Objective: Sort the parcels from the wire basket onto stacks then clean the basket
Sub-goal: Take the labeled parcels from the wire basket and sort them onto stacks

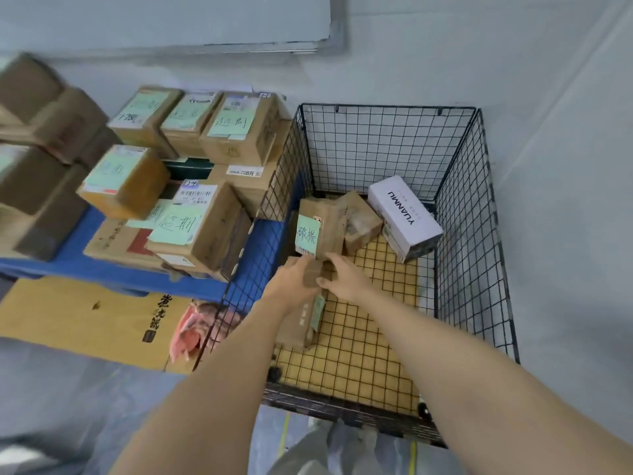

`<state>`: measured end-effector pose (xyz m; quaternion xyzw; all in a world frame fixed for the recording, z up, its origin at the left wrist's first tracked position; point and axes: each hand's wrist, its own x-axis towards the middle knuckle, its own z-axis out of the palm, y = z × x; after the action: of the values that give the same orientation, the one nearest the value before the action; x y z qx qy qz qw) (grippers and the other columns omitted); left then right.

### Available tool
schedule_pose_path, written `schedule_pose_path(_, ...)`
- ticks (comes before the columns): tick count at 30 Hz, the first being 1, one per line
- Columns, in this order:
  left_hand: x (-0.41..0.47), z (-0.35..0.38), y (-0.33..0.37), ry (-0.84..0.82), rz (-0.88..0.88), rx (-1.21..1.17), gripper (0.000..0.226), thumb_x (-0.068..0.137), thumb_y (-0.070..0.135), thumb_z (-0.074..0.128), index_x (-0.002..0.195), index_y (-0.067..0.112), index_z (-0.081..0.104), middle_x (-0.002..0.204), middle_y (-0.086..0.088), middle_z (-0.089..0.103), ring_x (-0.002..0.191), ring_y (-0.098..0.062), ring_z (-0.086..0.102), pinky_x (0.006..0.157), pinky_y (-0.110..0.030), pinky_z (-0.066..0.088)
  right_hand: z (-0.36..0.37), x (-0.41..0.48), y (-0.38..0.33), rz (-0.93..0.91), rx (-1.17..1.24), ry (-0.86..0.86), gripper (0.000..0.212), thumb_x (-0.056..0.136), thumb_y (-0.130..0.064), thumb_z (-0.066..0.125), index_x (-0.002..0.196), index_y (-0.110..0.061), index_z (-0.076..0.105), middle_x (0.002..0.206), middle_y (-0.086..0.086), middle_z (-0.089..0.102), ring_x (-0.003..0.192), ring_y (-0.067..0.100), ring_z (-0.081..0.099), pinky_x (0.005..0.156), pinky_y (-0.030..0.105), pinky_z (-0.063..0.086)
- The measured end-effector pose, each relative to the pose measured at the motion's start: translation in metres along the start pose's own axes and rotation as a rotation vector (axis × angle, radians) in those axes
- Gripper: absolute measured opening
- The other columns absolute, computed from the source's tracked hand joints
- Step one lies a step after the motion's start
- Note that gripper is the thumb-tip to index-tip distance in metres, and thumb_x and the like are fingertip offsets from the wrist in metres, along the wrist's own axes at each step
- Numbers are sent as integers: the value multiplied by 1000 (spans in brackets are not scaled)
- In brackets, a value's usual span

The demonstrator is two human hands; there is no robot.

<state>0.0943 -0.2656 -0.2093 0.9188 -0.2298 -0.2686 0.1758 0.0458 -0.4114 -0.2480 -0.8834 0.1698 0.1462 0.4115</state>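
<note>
Parcels stacked on blue pallet, five green-labelled on top, far-left ones blurred | pink cloth beside wire basket | inside, left hand and right hand together grip one small brown box | three brown parcels, one partly under the left forearm | one white box.

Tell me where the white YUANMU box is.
Head view: the white YUANMU box lies tilted in the wire basket's far right corner, right of a crumpled brown parcel.
</note>
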Motion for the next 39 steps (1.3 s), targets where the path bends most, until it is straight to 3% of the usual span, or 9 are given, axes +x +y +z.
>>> schedule_pose_path(9, -3, 12, -9, 36, -66, -24, 68, 85, 29, 64, 147, 32, 35, 143, -4, 42, 124, -26, 45, 96, -47, 49, 14, 12, 7, -10, 55, -3, 64, 92, -30, 68, 148, -24, 39, 147, 0, 48, 134, 22, 47, 109, 43, 41)
schedule_pose_path(12, -6, 11, -16, 24, -90, 25, 75, 84, 26, 67, 151, 25, 33, 150, -4, 36, 131, -26, 40, 101, -44, 46, 12, 7, 14, 19, 56, -36, 62, 91, -30, 69, 146, -22, 42, 137, -1, 54, 126, 18, 52, 102, 36, 43)
schedule_pose_path(16, -7, 11, -15, -23, -84, 46, 75, 83, 22, 70, 148, 25, 33, 146, -5, 39, 128, -26, 42, 100, -42, 46, 14, -5, 32, 34, -13, -76, 39, 89, -32, 71, 125, -22, 58, 123, -2, 59, 119, 17, 56, 99, 36, 46)
schedule_pose_path(21, -8, 23, -13, -137, -132, 38, 82, 82, 17, 73, 150, 26, 28, 136, -8, 45, 121, -25, 50, 98, -37, 48, 6, -16, 45, 61, -73, -108, 30, 86, -37, 74, 110, -26, 60, 122, -6, 59, 118, 15, 54, 98, 39, 46)
schedule_pose_path(25, -9, 32, -10, -177, -210, 25, 89, 82, 19, 76, 152, 29, 22, 136, -10, 46, 122, -28, 50, 102, -45, 47, 0, -20, 47, 127, -48, -142, 39, 88, -36, 72, 122, -24, 57, 132, -1, 56, 124, 18, 52, 102, 38, 44)
schedule_pose_path(28, -6, 35, -7, -159, -213, -3, 82, 82, 15, 75, 148, 30, 29, 134, -10, 49, 117, -28, 54, 98, -46, 50, 4, -24, 45, 193, 113, -163, 57, 89, -33, 71, 140, -23, 48, 144, 1, 49, 130, 21, 49, 102, 34, 42)
schedule_pose_path(31, -4, 40, -4, -149, -167, -46, 80, 80, 12, 75, 146, 30, 34, 130, -6, 54, 115, -24, 55, 97, -43, 51, 8, -23, 43, 243, 185, -178, 67, 87, -31, 74, 146, -24, 42, 143, 2, 51, 122, 23, 55, 101, 43, 51)
schedule_pose_path(39, 25, 47, 34, -113, -19, -232, 71, 79, 15, 78, 141, 24, 44, 133, -1, 57, 115, -19, 55, 97, -38, 49, -32, -24, 66, 337, 310, 61, 55, 92, -19, 68, 143, -18, 46, 139, 3, 55, 123, 23, 53, 103, 40, 46)
